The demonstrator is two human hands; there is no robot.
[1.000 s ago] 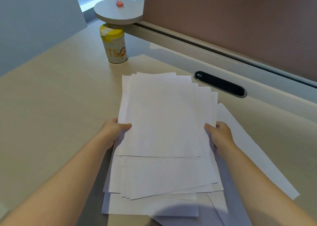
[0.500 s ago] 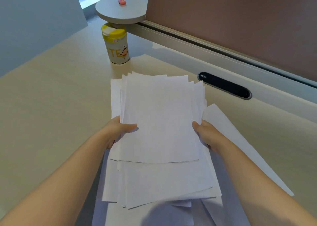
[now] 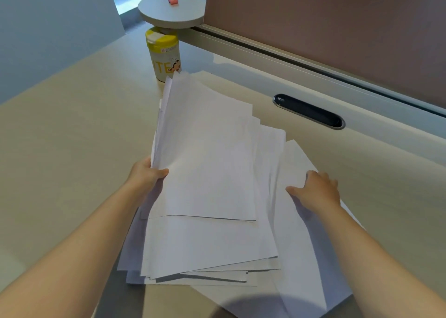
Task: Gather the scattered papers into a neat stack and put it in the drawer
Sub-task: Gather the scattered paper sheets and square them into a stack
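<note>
Papers (image 3: 207, 163) tilted up; right fingers (image 3: 293, 189) released.

Thin, matt white papers (image 3: 207, 163) are lying on a smooth, pale wood-look desk (image 3: 72, 149) that is showing a soft sheen. A glossy plastic canister (image 3: 164, 54) is standing beside a matt, cloth-like partition (image 3: 337, 23).

Right hand (image 3: 316, 192) newly off papers (image 3: 207, 163)

Two bare arms reaching forward, left hand (image 3: 144, 176) pinching the papers' (image 3: 207, 163) left edge, thumb on top, right hand (image 3: 316, 191) flat on the sheets, fingers (image 3: 321, 175) spread, palm down
</note>
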